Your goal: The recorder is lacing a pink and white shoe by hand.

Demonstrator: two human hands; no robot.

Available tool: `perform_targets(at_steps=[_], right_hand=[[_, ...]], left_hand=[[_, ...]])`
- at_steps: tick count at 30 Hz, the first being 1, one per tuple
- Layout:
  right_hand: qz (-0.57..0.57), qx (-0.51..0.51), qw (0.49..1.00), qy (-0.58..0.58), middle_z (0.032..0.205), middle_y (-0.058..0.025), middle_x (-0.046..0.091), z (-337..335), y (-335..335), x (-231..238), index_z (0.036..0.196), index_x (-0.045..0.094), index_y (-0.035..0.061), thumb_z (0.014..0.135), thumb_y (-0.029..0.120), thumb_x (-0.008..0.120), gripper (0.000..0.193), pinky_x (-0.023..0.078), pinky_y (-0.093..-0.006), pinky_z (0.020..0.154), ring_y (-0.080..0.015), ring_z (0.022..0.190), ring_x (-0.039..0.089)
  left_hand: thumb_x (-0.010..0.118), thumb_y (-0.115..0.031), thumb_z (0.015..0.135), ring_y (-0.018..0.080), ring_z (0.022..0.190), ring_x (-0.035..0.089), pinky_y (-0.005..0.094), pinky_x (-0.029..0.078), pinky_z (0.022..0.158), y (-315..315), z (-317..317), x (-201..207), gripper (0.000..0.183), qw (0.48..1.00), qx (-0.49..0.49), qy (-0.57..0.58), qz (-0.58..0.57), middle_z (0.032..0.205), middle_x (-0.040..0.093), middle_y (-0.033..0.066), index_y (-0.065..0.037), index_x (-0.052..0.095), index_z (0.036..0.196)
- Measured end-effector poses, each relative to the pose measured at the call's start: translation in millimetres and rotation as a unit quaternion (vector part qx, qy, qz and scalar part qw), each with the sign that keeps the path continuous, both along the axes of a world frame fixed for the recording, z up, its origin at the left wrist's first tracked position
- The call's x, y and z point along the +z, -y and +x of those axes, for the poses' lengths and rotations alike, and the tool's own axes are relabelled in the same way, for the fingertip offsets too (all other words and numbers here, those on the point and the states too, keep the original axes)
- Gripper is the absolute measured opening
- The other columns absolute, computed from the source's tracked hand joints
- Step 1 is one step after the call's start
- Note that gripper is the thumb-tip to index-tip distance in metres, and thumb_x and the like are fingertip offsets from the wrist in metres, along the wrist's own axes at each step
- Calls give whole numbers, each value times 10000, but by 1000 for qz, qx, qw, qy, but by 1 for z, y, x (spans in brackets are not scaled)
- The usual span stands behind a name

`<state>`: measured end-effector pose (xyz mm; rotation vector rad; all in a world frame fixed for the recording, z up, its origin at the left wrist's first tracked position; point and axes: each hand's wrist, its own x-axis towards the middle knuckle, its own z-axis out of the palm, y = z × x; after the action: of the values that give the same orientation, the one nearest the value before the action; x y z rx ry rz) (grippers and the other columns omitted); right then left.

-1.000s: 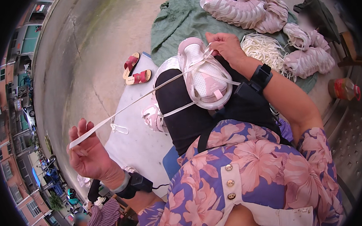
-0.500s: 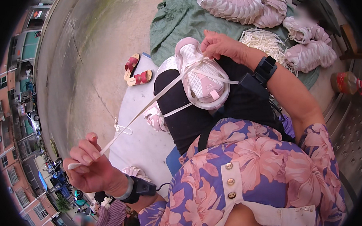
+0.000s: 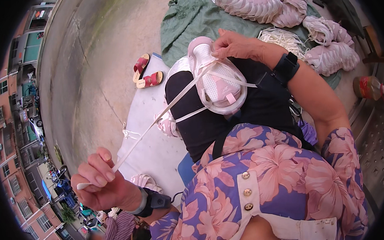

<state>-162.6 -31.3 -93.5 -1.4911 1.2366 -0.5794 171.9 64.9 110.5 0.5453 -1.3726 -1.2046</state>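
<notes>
From where I stood, the pink-and-white shoe [image 3: 219,93] lay on the person's black trousers [image 3: 191,128]. The left hand [image 3: 104,187] gripped the white lace [image 3: 180,97], stretched taut; the right hand [image 3: 237,46] pinched the shoe's edge, by lace or upper I couldn't tell. A steady, untwisted pull, shoe braced, seemed wisest.

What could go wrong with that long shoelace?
The lace looks tight between the left hand and the shoe, so it might slip free. The shoe rests on the lap, so a hard tug might tip it. Other strands hang loose around it and may tangle.
</notes>
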Motion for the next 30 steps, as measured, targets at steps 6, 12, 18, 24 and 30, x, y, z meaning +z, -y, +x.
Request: perform_targets(at_steps=[6,12,18,24,30], right_hand=[[208,-105,932,278,813,-14,633,-9,-5,2,810,648,88,830,321,634,234,406,-311,731,-116,792,549],[215,-78,910,347,836,-1,636,-7,-7,-2,882,648,96,849,271,613,181,397,-301,756,-105,813,548],[181,-63,942,275,931,-13,633,-10,-6,2,937,659,104,862,270,599,191,406,-283,764,-81,885,531],[14,-105,982,154,875,-6,630,0,-3,7,924,661,82,865,212,590,160,414,-272,713,-88,820,532],[-272,-82,959,-8,787,-92,606,-1,8,-21,876,634,40,806,113,605,105,446,-314,669,-201,738,575]], left_hand=[[476,-302,914,173,585,489,386,359,692,-3,-5,-3,277,1000,-4,-17,6,675,536,49,-108,506,719],[468,-277,918,165,579,470,363,345,679,-12,-16,4,269,999,-31,-27,15,673,532,48,-95,533,730],[488,-247,909,157,586,444,349,315,682,-11,-21,4,253,997,-60,-34,27,670,522,47,-97,542,712],[508,-253,901,146,563,438,339,314,669,-10,-28,7,275,996,-75,-41,27,658,522,40,-113,493,665],[466,-308,927,149,510,521,344,402,630,-13,-25,8,343,998,-49,-14,-27,635,531,21,-117,405,648]])
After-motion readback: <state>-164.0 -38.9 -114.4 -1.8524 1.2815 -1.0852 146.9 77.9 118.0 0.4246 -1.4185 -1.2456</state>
